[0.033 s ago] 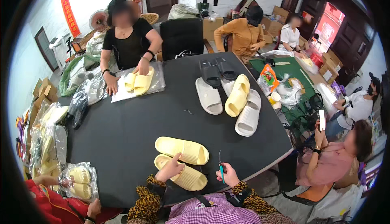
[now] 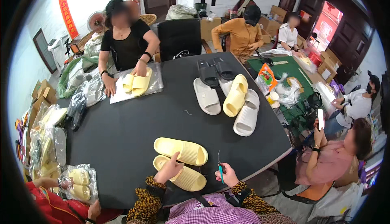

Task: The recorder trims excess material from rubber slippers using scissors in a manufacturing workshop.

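Two pale yellow slide slippers lie side by side near the table's front edge, the far slipper (image 2: 185, 150) and the near slipper (image 2: 189, 178). My left hand (image 2: 170, 170) rests over the near slipper beside its strap. Its index finger stretches toward the far slipper and the fingers are apart; what lies under the palm is hidden. To the right of the pair, my right hand (image 2: 230, 175) is closed around a slim tool with a teal handle (image 2: 221, 172). The tool's thin, curved metal tip points away from me, above the black tabletop.
At the table's far right stand grey slippers (image 2: 246, 114), another yellow slipper (image 2: 235, 95) and black slippers (image 2: 208, 72). Across the table, a person handles yellow slippers (image 2: 138, 82) on a plastic bag. Bagged slippers (image 2: 79, 183) lie by a red-sleeved person at left.
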{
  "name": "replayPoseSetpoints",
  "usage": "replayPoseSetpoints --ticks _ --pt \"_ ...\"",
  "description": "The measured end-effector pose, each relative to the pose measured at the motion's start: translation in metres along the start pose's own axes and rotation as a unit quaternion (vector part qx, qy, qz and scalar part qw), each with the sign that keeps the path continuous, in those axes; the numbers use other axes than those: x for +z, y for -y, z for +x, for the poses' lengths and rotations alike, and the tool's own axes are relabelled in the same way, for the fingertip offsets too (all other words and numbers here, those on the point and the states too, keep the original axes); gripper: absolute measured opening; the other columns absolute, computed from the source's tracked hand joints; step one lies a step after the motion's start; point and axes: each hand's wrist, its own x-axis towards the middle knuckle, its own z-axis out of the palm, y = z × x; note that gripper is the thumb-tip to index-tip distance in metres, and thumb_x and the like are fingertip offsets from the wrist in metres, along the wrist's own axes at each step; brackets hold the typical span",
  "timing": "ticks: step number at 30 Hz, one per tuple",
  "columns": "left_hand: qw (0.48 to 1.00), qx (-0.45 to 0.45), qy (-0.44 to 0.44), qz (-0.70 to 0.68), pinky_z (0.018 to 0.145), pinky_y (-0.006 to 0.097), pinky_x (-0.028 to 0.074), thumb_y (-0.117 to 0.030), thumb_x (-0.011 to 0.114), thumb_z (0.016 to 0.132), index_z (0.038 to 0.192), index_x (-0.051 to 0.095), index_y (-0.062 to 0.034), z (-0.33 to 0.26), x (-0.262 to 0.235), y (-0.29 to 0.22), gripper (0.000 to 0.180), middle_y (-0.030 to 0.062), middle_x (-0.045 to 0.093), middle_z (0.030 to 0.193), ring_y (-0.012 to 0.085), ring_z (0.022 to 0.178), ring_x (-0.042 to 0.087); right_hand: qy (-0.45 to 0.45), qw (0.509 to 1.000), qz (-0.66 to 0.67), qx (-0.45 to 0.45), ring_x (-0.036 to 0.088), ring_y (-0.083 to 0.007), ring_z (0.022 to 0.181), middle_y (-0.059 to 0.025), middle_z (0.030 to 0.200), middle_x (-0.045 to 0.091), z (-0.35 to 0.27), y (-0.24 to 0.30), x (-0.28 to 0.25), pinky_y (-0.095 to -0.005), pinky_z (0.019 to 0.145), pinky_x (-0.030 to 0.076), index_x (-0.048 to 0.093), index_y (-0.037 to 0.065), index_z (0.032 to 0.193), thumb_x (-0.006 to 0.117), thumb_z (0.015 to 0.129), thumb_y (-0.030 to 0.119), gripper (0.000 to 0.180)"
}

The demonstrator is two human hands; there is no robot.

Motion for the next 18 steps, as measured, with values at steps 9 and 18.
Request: replayPoseSetpoints --ticks 9,18 --pt "0.856 0.435 0.015 -0.277 0.067 0.032 0.045 -0.003 0.048 0.087 0.092 0.062 0.0047 -0.088 -0.105 -0.174 0.017 0.0084 0.057 0.079 0.0183 0.069 0.054 -0.018 0.999 -0.008 0.034 0.062 -0.0157 0.063 -0.0112 0.084 0.062 -0.005 -0.002 -0.008 -0.0275 0.053 0.051 0.038 -0.006 0.126 0.067 0.081 0.009 0.056" --pt "0.570 0.683 0.174 -0.423 0.050 0.029 0.033 -0.045 0.048 0.094 0.097 0.072 -0.0116 -0.124 -0.103 -0.262 0.041 0.0045 0.044 0.070 0.0160 0.057 0.040 0.005 1.000 0.011 0.001 0.060 -0.0127 0.059 -0.0074 0.079 0.059 -0.005 -0.005 -0.001 -0.0257 0.051 0.049 0.040 -0.005 0.124 0.067 0.081 0.009 0.053"
